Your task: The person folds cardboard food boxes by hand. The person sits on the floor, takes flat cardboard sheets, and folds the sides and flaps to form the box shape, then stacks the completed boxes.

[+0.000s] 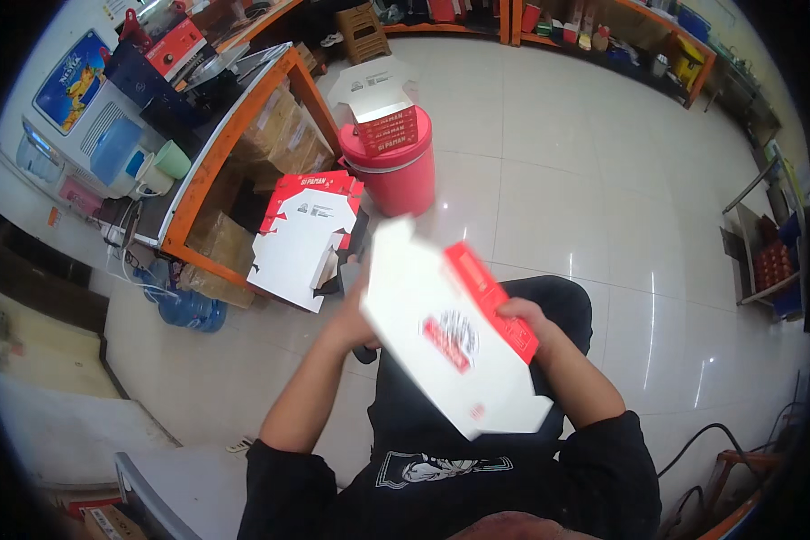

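Note:
Over my lap is a white and red cardboard box (418,297), partly folded, tilted and blurred by motion. Its white face bears red and black print, and a red side panel runs along its right edge. My right hand (530,324) grips that red panel, thumb on top. At the box's left edge is my left hand (356,320), holding it from the side and below, its fingers mostly hidden. Ahead to the left lies a pile of flat box blanks (304,229), white side up on top, red ones beneath.
Several folded red boxes (390,131) are stacked on a pink lidded drum (398,179), the top one with its lid raised. An orange-framed table (175,223) with mugs stands at left, cartons (277,135) underneath. Blue water jugs (192,309) sit on the floor. A rack (769,250) is at right.

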Demonstrator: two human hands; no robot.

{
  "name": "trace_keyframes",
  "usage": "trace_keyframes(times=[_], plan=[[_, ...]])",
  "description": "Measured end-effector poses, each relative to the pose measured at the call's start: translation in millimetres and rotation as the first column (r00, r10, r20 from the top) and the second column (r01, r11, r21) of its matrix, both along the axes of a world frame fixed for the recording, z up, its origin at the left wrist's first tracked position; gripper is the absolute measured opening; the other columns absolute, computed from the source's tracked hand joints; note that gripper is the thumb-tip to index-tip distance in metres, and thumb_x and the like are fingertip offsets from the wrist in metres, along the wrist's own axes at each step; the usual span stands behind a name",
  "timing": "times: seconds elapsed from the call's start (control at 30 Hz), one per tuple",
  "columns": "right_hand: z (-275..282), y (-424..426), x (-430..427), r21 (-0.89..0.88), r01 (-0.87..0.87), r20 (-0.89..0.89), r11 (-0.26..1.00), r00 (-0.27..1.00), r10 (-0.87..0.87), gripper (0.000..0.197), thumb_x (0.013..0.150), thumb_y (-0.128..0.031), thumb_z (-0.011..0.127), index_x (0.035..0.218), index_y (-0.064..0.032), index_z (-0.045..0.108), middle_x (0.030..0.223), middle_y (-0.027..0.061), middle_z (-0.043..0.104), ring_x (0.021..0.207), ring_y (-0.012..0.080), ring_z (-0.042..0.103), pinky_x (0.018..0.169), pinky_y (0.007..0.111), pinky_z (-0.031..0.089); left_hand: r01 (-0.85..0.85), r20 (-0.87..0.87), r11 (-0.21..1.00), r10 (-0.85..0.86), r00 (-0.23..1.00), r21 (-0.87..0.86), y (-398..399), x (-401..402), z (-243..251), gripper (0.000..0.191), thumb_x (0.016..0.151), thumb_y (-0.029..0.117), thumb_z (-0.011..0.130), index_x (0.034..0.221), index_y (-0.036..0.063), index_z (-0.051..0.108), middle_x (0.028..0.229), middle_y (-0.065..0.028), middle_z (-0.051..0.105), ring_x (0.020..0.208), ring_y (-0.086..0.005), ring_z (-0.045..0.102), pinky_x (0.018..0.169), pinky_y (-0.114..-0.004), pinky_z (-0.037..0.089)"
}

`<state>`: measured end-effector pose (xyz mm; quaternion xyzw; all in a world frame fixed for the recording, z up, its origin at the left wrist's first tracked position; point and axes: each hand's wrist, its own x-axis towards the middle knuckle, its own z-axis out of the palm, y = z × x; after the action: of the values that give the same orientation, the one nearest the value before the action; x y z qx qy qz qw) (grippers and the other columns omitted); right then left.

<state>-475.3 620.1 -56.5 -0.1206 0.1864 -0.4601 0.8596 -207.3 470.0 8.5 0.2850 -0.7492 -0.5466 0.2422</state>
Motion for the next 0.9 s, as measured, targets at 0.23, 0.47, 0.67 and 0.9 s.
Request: trace_keyframes(times=[0.23, 0.47, 0.67, 0.9], plan=[[-1.9, -2.9, 6.1, 0.022, -0.035, 0.242, 0.999, 0.97, 0.028, 0.062, 0.103, -0.042, 0.049, 0.15, -0.0024, 0.043, 0.144, 0.0177, 0.055, 0.13, 0.0309, 0.058, 0.109, 0.047, 0.046, 0.077, 0.008, 0.996, -0.077, 0.997, 0.053, 9.1, 8.0, -34.2, 0.068, 0.104, 0.047, 0.05, 0.152, 0.0001, 0.039, 0.153, -0.0155, 0.045, 0.142, -0.0256, 0.041, 0.119, -0.038, 0.032], [-1.3, -3.0, 17.3, -0.389, 0.294, -0.503, 0.873, 0.727, -0.468, 0.068, 0.108, -0.044, 0.035, 0.162, -0.008, 0.014, 0.157, 0.0184, 0.038, 0.146, 0.0328, 0.036, 0.12, 0.043, 0.026, -0.415, 0.253, 0.91, 0.397, 0.882, 0.02, 12.5, -8.6, -34.1, 0.06, 0.105, 0.032, 0.045, 0.152, -0.0026, 0.034, 0.148, -0.0312, 0.046, 0.154, -0.0397, 0.012, 0.124, -0.043, 0.007], [-10.7, -19.1, 23.3, -0.241, 0.382, -0.901, 0.892, 0.253, -0.352, 0.071, 0.11, -0.047, 0.036, 0.155, 0.007, 0.028, 0.155, 0.0234, 0.041, 0.147, 0.0277, 0.034, 0.12, 0.034, 0.025, -0.308, 0.242, 0.943, 0.33, 0.912, -0.126, 32.3, -14.0, -34.9, 0.061, 0.103, 0.026, 0.048, 0.154, -0.0034, 0.032, 0.154, -0.039, 0.027, 0.15, -0.0395, 0.023, 0.121, -0.037, 0.017], [-21.1, -42.2, 11.5, -0.297, 0.302, -0.882, 0.906, 0.276, -0.381, 0.071, 0.11, -0.048, 0.033, 0.152, 0.0098, 0.032, 0.155, 0.0241, 0.04, 0.146, 0.0286, 0.036, 0.12, 0.034, 0.026, -0.434, 0.106, 0.889, 0.45, 0.887, -0.143, 22.0, -26.3, -32.8, 0.044, 0.103, 0.021, 0.048, 0.138, -0.0046, 0.049, 0.153, -0.04, 0.024, 0.145, -0.0398, 0.033, 0.12, -0.039, 0.021]])
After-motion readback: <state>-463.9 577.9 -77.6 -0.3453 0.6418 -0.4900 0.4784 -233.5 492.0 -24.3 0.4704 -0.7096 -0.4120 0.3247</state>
